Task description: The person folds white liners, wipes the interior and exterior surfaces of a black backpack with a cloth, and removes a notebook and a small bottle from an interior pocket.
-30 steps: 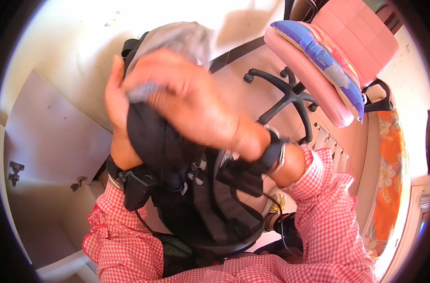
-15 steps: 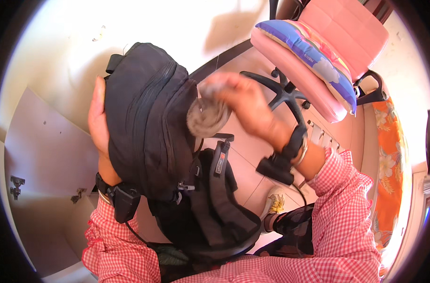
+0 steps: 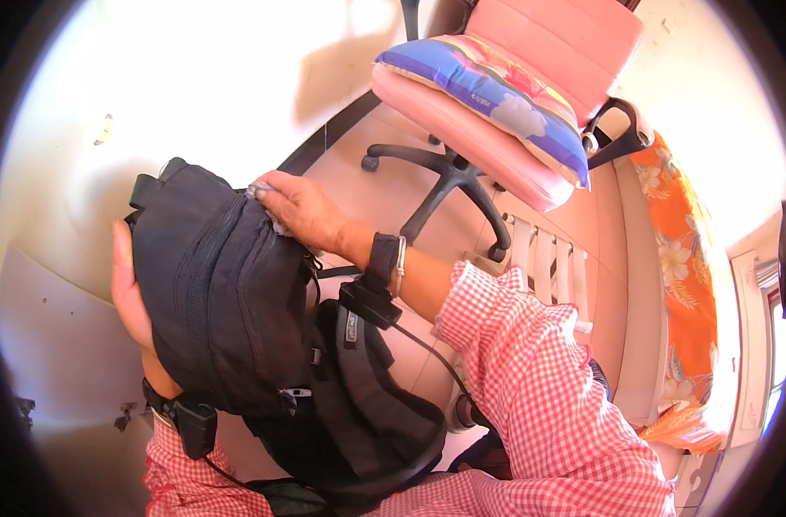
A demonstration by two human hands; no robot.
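A black backpack stands tilted in front of me, its zipped front pocket facing up and its straps hanging down toward my lap. My left hand lies along its left side and holds it up, with part of the hand hidden behind the fabric. At the far right edge of the bag, my right hand is closed on a grey cloth and presses it against the backpack. Most of the cloth is hidden under that hand.
A pink swivel chair with a colourful cushion stands at the back. Beside it is a white slatted rack. An orange flowered cloth hangs at the right. A grey panel with hinges leans at the left, near the wall.
My right hand has come from beside the bag onto its far right edge, bringing the grey cloth against it. The backpack and my left hand sit lower and further left in view.
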